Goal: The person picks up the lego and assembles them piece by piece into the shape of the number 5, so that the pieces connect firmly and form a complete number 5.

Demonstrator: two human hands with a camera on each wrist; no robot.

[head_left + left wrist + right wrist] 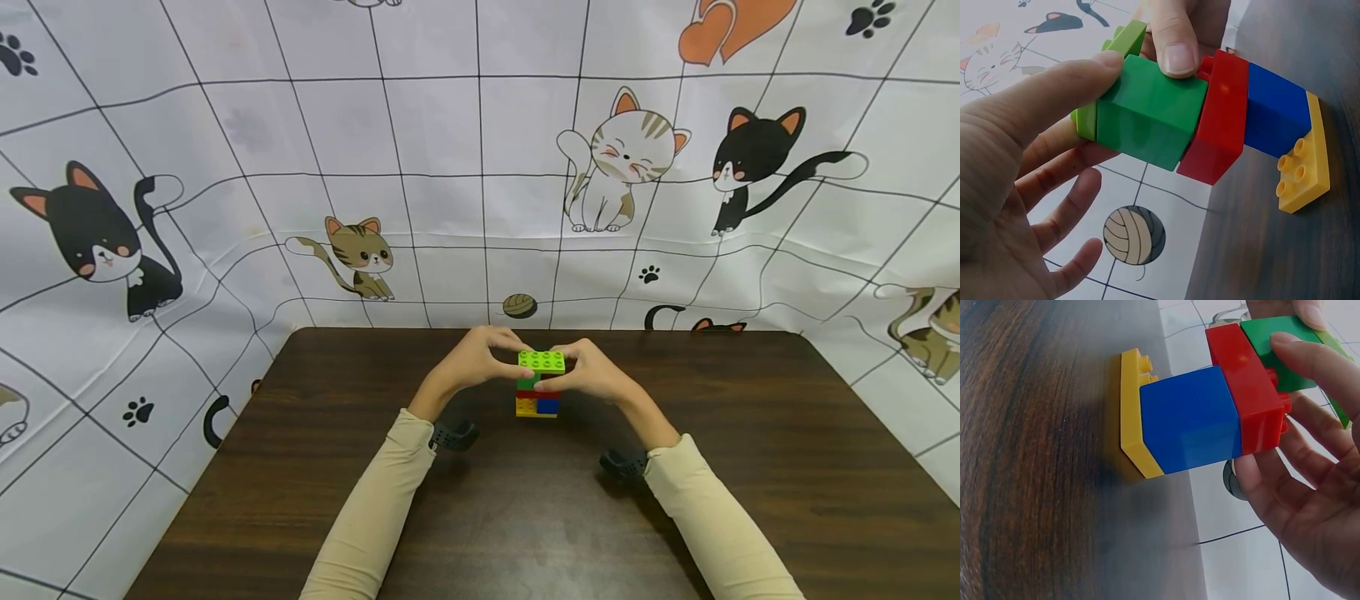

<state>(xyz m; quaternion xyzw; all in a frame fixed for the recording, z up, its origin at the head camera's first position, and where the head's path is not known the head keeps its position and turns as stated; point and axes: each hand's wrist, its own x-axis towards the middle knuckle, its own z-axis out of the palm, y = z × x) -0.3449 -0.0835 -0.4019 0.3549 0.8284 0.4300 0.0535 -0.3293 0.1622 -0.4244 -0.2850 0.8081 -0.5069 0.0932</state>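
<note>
A stack of toy building bricks stands upright on the table. Its yellow plate (1132, 415) is at the bottom, with a blue brick (1188, 419) on one side of it and bare studs showing. Above that lie a red plate (1219, 119), then a green brick (1147, 106) on one end of it, and a light green plate (542, 357) on top. From the left, my left hand (480, 360) pinches the light green plate, thumb over its edge with the green brick. My right hand (592, 372) grips the green brick from the right, thumb on its face, fingers partly hidden behind.
The dark wooden table (345, 400) extends around the stack. A white sheet (435, 167) printed with cats and grid lines hangs behind its far edge. Dark wrist devices (455, 436) sit under both wrists, close above the tabletop.
</note>
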